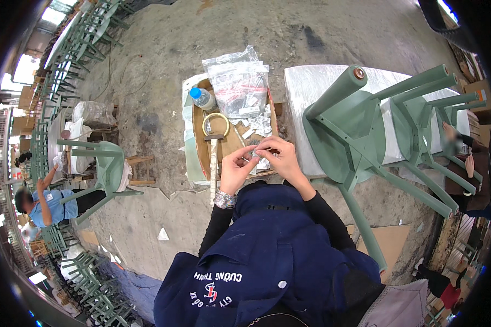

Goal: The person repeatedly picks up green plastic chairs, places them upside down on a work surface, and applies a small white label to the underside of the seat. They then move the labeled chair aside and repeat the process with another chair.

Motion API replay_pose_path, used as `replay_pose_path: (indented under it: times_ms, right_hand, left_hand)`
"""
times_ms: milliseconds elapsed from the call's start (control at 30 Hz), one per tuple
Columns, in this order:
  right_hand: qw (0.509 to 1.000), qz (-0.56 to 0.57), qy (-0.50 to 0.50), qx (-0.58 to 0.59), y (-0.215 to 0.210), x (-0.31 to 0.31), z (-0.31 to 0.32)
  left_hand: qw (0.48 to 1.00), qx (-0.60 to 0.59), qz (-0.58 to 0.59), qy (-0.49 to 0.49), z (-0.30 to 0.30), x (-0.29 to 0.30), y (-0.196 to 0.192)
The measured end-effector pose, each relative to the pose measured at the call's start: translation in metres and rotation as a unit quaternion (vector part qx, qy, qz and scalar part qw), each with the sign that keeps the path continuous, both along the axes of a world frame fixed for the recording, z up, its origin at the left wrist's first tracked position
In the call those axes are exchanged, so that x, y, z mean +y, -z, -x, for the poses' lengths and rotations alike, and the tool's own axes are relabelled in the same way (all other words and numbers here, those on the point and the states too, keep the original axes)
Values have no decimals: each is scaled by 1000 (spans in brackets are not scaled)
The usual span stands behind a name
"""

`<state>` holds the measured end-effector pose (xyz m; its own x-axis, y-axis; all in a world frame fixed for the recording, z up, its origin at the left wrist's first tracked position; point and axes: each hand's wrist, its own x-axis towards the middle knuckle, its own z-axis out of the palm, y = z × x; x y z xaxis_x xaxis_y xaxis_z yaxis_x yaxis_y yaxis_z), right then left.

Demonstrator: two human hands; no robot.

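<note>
My left hand and my right hand come together over the near right part of a shallow cardboard tray. Fingertips of both are pinched around something small and greyish, too small to make out. Beside my left hand a hammer with a wrapped, pale handle lies across the tray's near edge. A yellowish ring, perhaps a tape roll, is next to its head. Small white pieces lie scattered beyond my right hand.
Clear plastic bags and a blue-capped bottle sit at the tray's far side. Upturned green chairs rest on a wrapped surface at right. Another green chair stands left, near a person in blue; another person is far right.
</note>
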<state>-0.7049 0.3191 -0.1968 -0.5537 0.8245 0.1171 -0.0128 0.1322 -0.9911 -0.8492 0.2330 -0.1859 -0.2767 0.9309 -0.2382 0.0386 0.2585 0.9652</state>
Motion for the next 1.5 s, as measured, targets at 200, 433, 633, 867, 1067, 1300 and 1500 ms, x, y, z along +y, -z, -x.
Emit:
replay_pose_path:
  times_ms: [200,433,633,867,1067,1300,1500]
  right_hand:
    - [993,64,-6,-96,6,5,-13]
    - [974,181,127,-52,25,15,-45]
    - [978,149,122,-81,25,7,-69]
    - [968,218,111,-52,27,1,-77]
    - [971,190,122,-76,25,1,-75]
    - [967,231,108,-17,16,3,-72]
    - [970,222,101,-17,11,2,-76]
  left_hand:
    - [971,223,-55,64,2,7,-11]
    - [889,446,-98,26,5,30,59]
    - [887,458,-30,52,-4,31,94]
    - [895,442,-52,19,1,33,98]
    - [996,58,-71,-16,-7,32,74]
    - [986,-144,-81,12,-31,37,47]
    - [989,-130,-71,-4,-34,35,48]
